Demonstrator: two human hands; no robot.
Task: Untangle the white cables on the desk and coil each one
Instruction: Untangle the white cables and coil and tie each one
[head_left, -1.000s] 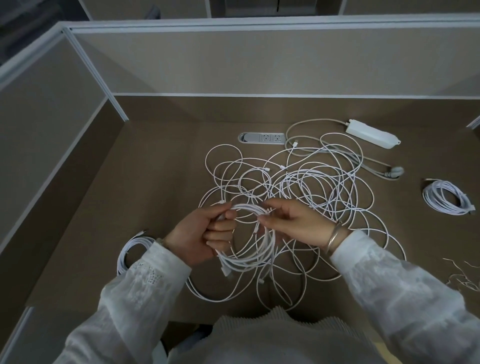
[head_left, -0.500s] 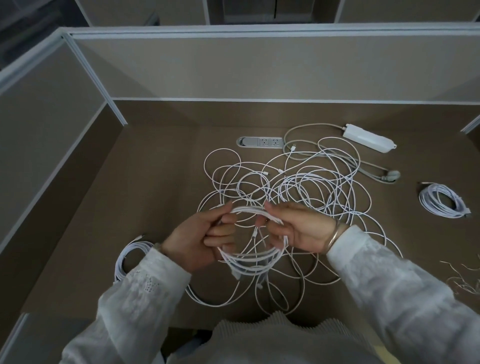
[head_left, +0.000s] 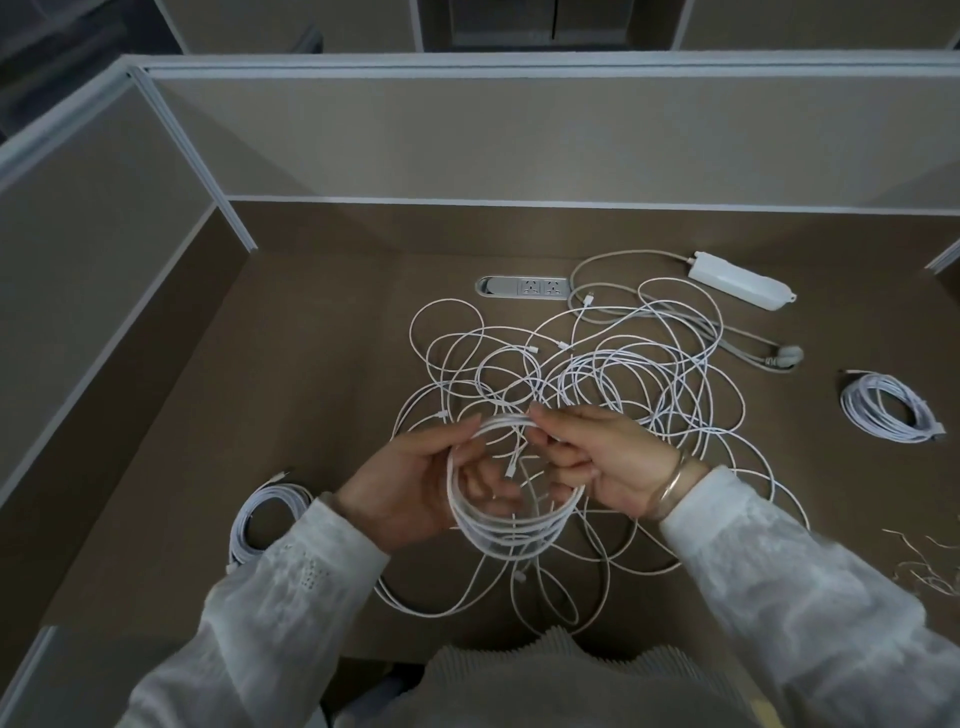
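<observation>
Head view: left hand (head_left: 410, 488) and right hand (head_left: 597, 462) both grip the cable coil (head_left: 511, 530).

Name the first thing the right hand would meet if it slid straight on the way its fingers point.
Probably the left hand, which grips the far side of the cable coil that the right hand also pinches; depth is uncertain.

Single head-worn wide-angle view, looking forward and down onto desk (head_left: 270, 415), close above both hands; cubicle partition (head_left: 519, 140) behind.

White cables (head_left: 597, 374), brown desk (head_left: 311, 364)
</observation>
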